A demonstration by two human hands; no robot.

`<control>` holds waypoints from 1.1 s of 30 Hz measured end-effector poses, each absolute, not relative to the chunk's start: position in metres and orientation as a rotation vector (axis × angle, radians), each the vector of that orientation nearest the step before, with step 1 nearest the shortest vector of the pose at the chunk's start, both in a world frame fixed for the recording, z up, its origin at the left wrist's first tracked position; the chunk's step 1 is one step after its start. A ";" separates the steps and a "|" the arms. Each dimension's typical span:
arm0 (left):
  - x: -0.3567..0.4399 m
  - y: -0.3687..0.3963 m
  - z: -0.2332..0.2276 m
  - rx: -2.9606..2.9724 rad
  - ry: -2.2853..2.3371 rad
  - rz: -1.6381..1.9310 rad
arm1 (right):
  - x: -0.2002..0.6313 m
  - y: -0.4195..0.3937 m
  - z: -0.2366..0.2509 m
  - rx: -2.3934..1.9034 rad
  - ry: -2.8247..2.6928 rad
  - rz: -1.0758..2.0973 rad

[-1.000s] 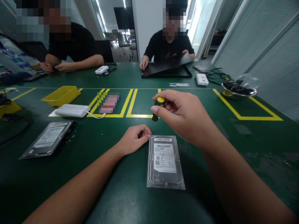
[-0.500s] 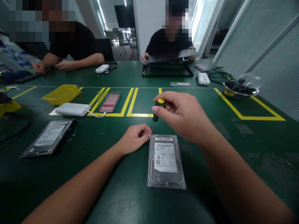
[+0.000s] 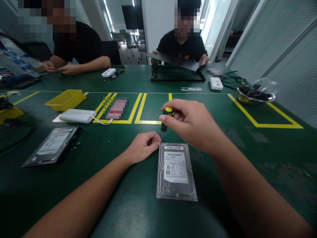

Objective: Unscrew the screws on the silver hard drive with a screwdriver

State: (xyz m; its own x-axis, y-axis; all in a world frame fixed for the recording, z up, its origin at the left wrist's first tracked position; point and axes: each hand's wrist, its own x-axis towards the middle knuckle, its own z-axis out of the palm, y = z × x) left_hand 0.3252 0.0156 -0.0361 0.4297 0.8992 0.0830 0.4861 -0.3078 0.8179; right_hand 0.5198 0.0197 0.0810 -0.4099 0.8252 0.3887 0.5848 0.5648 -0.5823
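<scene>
A silver hard drive (image 3: 176, 170) with a white label lies flat on the green table in front of me. My right hand (image 3: 192, 124) grips the yellow and black handle of a screwdriver (image 3: 167, 115), held nearly upright. Its thin shaft points down at the drive's far left corner; the tip's exact contact is hard to see. At that same corner, my left hand (image 3: 145, 147) is closed, thumb and curled fingers pinching the drive's edge beside the shaft. Whether a small screw is between those fingers is hidden.
To the left lies a second hard drive (image 3: 54, 145), with small bits beside it. Beyond it are a white power bank (image 3: 78, 115) cabled to a phone (image 3: 117, 109) and a yellow tray (image 3: 65, 100). A metal bowl (image 3: 255, 99) stands right. Two people sit opposite.
My right hand and the screwdriver have shifted slightly down and left; my left hand and the drive stay put. Across the table, a person has tilted the dark panel the other way.
</scene>
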 end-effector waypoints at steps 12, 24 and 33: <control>0.325 0.016 -0.036 1.930 1.166 0.702 | 0.520 0.021 0.080 -1.122 -2.159 0.468; 0.325 0.016 -0.037 1.942 1.156 0.714 | 0.519 0.020 0.082 -1.120 -2.177 0.488; 0.325 0.016 -0.035 1.949 1.164 0.715 | 0.520 0.020 0.081 -1.082 -2.194 0.453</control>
State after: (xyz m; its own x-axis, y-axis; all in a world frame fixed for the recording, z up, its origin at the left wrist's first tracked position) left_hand 0.3253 0.0157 -0.0352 0.4322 0.8976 0.0868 0.4830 -0.3117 0.8182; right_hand 0.5196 0.0195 0.0813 -0.4548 0.7987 0.3940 0.5770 0.6013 -0.5527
